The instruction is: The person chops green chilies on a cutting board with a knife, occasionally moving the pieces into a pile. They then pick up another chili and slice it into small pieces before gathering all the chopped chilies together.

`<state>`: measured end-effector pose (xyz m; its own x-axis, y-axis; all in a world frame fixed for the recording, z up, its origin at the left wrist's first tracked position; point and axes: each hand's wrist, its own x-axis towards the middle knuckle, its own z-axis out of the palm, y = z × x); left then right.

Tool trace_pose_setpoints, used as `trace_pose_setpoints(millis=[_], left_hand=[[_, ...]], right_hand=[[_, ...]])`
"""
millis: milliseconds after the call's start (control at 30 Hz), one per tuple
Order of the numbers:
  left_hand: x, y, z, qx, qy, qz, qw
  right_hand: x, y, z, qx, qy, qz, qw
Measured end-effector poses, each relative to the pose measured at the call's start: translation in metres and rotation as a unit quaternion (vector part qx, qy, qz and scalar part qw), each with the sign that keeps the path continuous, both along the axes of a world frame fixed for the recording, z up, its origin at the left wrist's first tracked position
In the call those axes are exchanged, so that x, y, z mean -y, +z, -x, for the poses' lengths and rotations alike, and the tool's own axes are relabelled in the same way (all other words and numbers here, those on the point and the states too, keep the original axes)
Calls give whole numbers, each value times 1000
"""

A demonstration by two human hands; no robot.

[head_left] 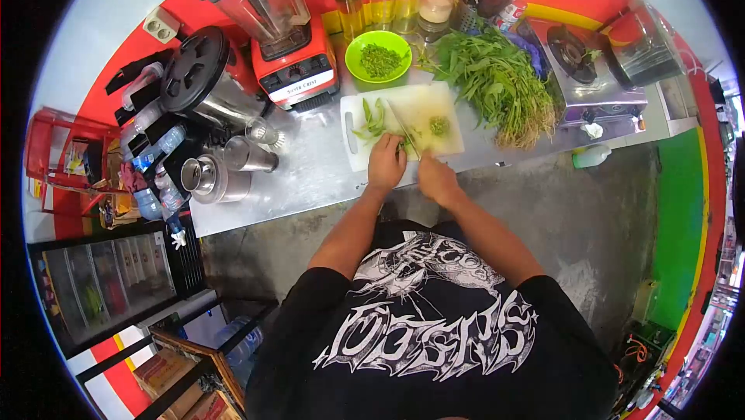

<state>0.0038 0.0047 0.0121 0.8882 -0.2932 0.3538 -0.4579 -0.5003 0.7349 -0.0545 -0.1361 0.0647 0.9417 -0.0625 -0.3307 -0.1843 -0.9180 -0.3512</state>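
My right hand is wrapped round the handle of a kitchen knife, its blade pointing away across the white cutting board. Just left of the blade, the bent fingers of my left hand press slim green vegetable pieces onto the board. Longer green pods, perhaps chillies or beans, lie at the board's left. To the right of the knife sits a small chopped green heap. Behind the board, a lime-green bowl contains more chopped greens.
A big bunch of leafy greens lies right of the board, beside a gas stove. At the left stand a red blender, a steel pot and metal cups. Oil bottles line the back wall.
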Motion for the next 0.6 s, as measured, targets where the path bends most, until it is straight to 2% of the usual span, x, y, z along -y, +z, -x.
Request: trace_pose_setpoints(millis=[67, 133, 200, 267, 400, 467, 500, 567, 600], left_hand=[[0, -1, 0, 5, -4, 16, 1000], [1, -3, 0, -10, 4, 15, 1000], [2, -5, 1, -11, 12, 10, 1000], [1, -7, 0, 0, 4, 13, 1000], [-1, -7, 0, -29, -1, 18, 999], [0, -12, -1, 4, 4, 23, 1000], [0, -11, -1, 3, 4, 23, 1000], [-1, -10, 0, 7, 2, 31, 999], [-1, -9, 0, 5, -1, 30, 1000]], right_hand=[[-2, -8, 0, -44, -47, -5, 998], [-2, -4, -5, -48, -48, -10, 998], [1, -4, -12, -5, -10, -11, 1000], [2, 2, -14, -19, 17, 0, 1000], [-2, -8, -2, -13, -11, 3, 1000], [-5, -12, 3, -17, -62, -2, 998], [-3, -14, 2, -18, -61, -1, 998], [3, -19, 0, 17, 14, -3, 1000], [4, -16, -5, 16, 12, -5, 1000]])
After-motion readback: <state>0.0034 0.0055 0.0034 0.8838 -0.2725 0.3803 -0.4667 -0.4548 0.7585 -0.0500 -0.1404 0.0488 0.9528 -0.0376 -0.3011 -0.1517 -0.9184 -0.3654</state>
